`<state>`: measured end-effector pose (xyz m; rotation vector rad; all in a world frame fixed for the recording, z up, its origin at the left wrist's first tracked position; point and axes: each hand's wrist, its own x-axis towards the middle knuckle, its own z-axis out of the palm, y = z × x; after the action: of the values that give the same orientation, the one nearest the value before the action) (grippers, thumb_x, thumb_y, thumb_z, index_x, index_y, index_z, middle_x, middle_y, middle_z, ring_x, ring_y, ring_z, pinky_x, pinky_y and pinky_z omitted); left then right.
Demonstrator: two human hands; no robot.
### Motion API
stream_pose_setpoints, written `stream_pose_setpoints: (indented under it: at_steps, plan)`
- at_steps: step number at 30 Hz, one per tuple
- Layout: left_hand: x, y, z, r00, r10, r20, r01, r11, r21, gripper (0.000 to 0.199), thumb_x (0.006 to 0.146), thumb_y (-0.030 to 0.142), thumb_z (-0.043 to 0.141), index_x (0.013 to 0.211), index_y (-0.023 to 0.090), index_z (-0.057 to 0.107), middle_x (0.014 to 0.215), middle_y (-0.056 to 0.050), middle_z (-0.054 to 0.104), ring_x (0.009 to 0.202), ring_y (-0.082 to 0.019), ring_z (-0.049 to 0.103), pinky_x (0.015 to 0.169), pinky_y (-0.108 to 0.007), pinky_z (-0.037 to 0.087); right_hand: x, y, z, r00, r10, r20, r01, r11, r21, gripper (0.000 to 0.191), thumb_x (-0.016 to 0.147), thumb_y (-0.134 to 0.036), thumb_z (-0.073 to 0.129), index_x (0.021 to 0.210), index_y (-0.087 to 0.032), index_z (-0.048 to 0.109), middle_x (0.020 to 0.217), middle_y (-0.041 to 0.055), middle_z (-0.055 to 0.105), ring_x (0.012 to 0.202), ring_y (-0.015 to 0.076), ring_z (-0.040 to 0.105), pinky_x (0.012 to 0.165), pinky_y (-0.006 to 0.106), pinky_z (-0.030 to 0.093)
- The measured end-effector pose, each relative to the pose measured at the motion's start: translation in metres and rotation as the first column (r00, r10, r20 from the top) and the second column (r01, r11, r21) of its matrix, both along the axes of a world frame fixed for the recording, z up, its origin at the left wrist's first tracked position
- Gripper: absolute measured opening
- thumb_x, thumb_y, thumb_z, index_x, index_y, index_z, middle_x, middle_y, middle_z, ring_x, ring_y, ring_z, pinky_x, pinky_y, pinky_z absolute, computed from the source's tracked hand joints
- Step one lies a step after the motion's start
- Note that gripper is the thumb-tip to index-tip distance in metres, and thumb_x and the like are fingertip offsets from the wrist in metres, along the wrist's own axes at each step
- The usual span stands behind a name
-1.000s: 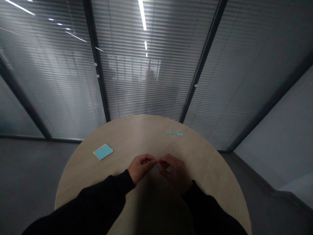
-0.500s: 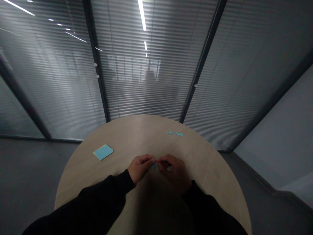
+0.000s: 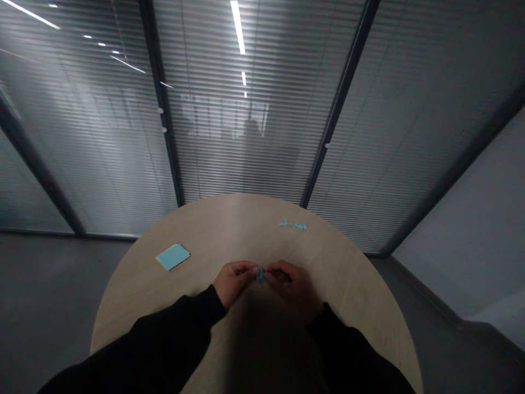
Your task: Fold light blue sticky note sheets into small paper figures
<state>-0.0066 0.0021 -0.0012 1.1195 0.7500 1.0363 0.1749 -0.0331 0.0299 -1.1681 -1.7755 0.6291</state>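
Between my fingertips is a small twisted piece of blue paper [image 3: 260, 274], mostly covered by the fingers. My left hand [image 3: 235, 280] pinches it from the left, thumb against forefinger. From the other side my right hand [image 3: 293, 287] pinches it too, its fingertips nearly meeting the left ones. Beyond the right hand, a row of small crumpled blue paper pieces [image 3: 293, 224] lies on the table. To the left rests a stack of blue square paper sheets [image 3: 174, 256], with a pale yellow edge showing under the top one.
Both forearms lie over a round wooden table [image 3: 229, 230]. Behind its far edge stands a glass partition with closed blinds [image 3: 246, 164] and dark frame posts. A pale wall [image 3: 479, 235] rises at the right, and grey floor [image 3: 53, 295] shows around the table.
More of the blue paper piece shows between the fingertips now. Both hands have kept nearly the same place and grip; the view has shifted slightly.
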Motion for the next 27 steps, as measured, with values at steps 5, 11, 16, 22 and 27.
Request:
stream_pose_setpoints:
  at_steps: [5,11,16,22,27]
  plan:
    - [0.0002,0.0012,-0.0003,1.0,-0.008,-0.026,0.008,1.0,-0.007,0.039,0.063,0.048,0.085,0.08,0.014,0.076,0.067,-0.002,0.069,0.062,-0.012,0.055,0.064,-0.025,0.041,0.0023,0.0008,0.0003,0.999,0.016,-0.028,-0.017,0.999,-0.042,0.017,0.083,-0.037,0.067,0.086,-0.02,0.069,0.076,0.0028,0.072,0.068,0.0166,0.067,0.061,0.025,0.053]
    - [0.0013,0.0016,-0.0003,0.997,-0.064,-0.031,0.064,0.998,0.011,0.04,0.061,0.05,0.085,0.075,0.014,0.075,0.069,-0.003,0.069,0.063,-0.013,0.057,0.064,-0.026,0.042,0.0043,-0.0007,0.0023,1.0,0.006,0.013,-0.006,1.0,0.002,0.015,0.084,-0.035,0.065,0.085,-0.02,0.068,0.077,0.0031,0.071,0.068,0.0165,0.067,0.061,0.026,0.052]
    - [0.003,0.0019,-0.0018,0.999,-0.041,-0.031,0.042,0.999,0.033,0.042,0.061,0.051,0.085,0.077,0.014,0.075,0.07,-0.004,0.071,0.063,-0.013,0.058,0.065,-0.026,0.043,0.0019,-0.002,0.0035,0.992,-0.043,0.12,0.019,0.981,0.193,0.009,0.084,-0.028,0.063,0.085,-0.02,0.067,0.074,0.0022,0.068,0.064,0.0152,0.063,0.06,0.025,0.05]
    - [0.0035,0.0006,-0.0061,0.988,0.051,-0.149,-0.028,0.988,0.152,0.038,0.069,0.049,0.079,0.084,0.014,0.075,0.073,-0.006,0.072,0.064,-0.015,0.06,0.063,-0.027,0.043,-0.002,-0.0024,0.0006,0.986,-0.103,0.128,0.07,0.968,0.24,0.008,0.083,-0.027,0.062,0.081,-0.02,0.065,0.07,0.0014,0.066,0.06,0.0143,0.061,0.057,0.024,0.048]
    - [0.0027,-0.0021,-0.003,0.963,0.109,-0.245,-0.058,0.976,0.208,0.035,0.074,0.047,0.075,0.086,0.015,0.074,0.065,-0.003,0.067,0.057,-0.013,0.054,0.055,-0.025,0.037,-0.0047,-0.0035,-0.0015,0.983,-0.141,0.119,0.114,0.972,0.207,0.009,0.082,-0.028,0.062,0.078,-0.02,0.064,0.068,0.0011,0.066,0.059,0.0141,0.062,0.056,0.023,0.047]
